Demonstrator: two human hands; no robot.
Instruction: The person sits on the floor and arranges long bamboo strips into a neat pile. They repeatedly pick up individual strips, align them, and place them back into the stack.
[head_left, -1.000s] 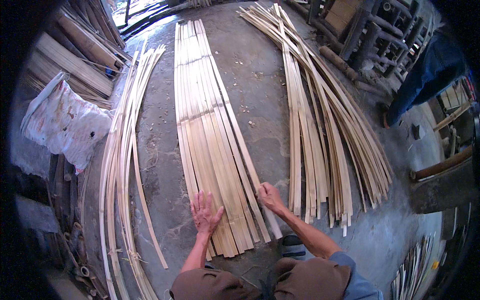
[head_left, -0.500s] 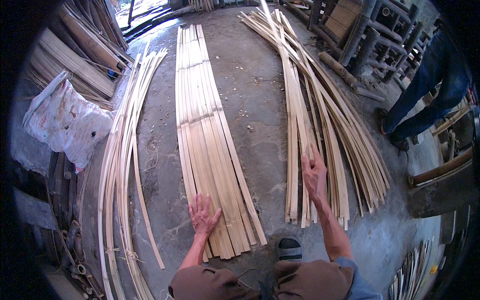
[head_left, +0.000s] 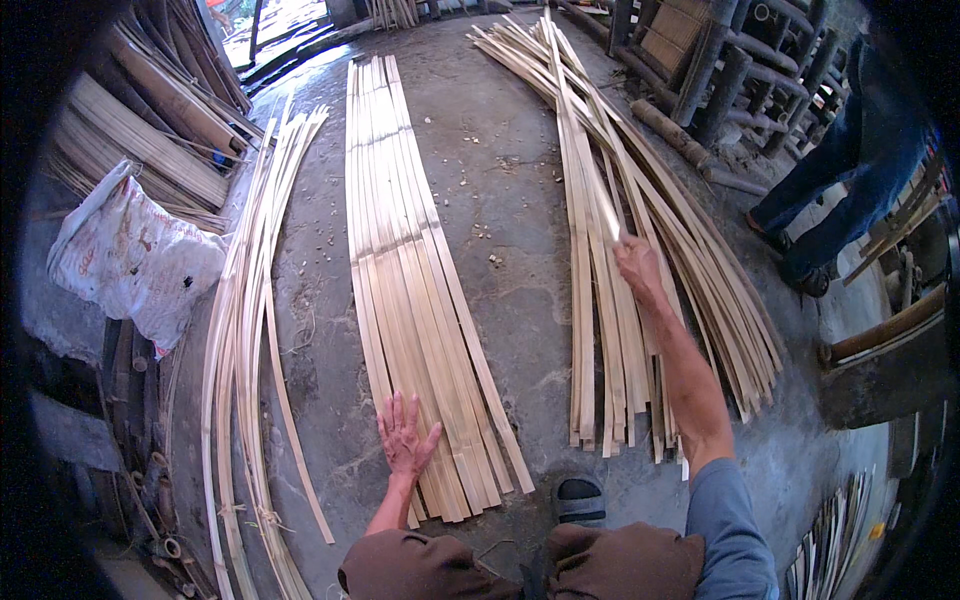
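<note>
A flat row of long pale bamboo strips (head_left: 400, 260) lies side by side on the concrete floor in the middle. My left hand (head_left: 406, 436) rests flat, fingers spread, on the near end of that row. To the right lies a loose, overlapping pile of bamboo strips (head_left: 640, 230). My right hand (head_left: 638, 264) is stretched out over that pile and closed around one strip (head_left: 596, 195), lifting its near part off the heap. My knees in brown trousers show at the lower edge.
A curved bundle of thin strips (head_left: 245, 300) lies at the left, beside a white sack (head_left: 130, 258) and stacked bamboo poles (head_left: 150, 110). Another person's legs in blue trousers (head_left: 850, 160) stand at the right near bamboo furniture (head_left: 720, 60). My dark shoe (head_left: 578, 497) sits below the row.
My right hand left the near end of the middle row, swung right to the loose pile and took hold of one strip. The left hand stayed on the row.
</note>
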